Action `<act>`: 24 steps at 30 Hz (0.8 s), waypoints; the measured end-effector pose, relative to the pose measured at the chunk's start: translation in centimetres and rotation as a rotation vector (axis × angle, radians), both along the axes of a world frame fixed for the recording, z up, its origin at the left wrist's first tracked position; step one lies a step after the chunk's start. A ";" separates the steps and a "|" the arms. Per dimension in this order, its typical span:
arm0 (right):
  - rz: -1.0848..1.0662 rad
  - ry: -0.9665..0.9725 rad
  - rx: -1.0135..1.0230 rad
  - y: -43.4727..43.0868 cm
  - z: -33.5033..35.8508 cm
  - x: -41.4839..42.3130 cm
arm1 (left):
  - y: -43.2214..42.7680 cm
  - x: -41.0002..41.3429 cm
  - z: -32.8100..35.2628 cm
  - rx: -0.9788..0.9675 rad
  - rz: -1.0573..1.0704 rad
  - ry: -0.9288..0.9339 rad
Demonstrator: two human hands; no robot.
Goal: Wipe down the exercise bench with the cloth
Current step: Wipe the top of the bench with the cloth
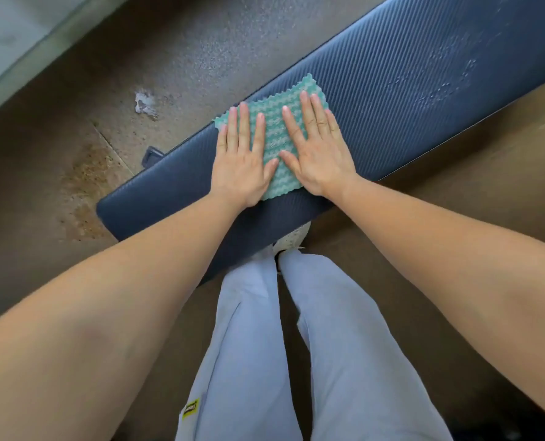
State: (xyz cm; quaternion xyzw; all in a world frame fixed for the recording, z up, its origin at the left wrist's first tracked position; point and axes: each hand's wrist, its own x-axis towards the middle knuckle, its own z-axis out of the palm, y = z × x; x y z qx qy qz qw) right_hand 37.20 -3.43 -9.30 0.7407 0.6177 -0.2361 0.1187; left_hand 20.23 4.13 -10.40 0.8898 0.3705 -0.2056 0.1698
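A dark blue padded exercise bench [408, 90] with a ribbed cover runs diagonally from lower left to upper right. A teal and white textured cloth [272, 132] lies flat on its middle. My left hand [244, 157] presses palm-down on the cloth's left part, fingers spread. My right hand [317, 148] rests flat on the cloth's right part, fingers spread too. Wet droplets and streaks [449, 81] show on the bench surface to the upper right.
Brown speckled floor [185, 58] surrounds the bench, with a white smear [145, 103] and a worn patch [86, 173] on the left. A pale raised ledge [16, 36] sits at upper left. My legs in light trousers [296, 345] and a white shoe [291, 238] stand against the bench's near edge.
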 end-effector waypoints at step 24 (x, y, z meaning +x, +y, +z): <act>-0.096 0.175 -0.055 -14.2 1.4 6.3 | -12.2 10.1 2.2 -0.059 -0.051 0.121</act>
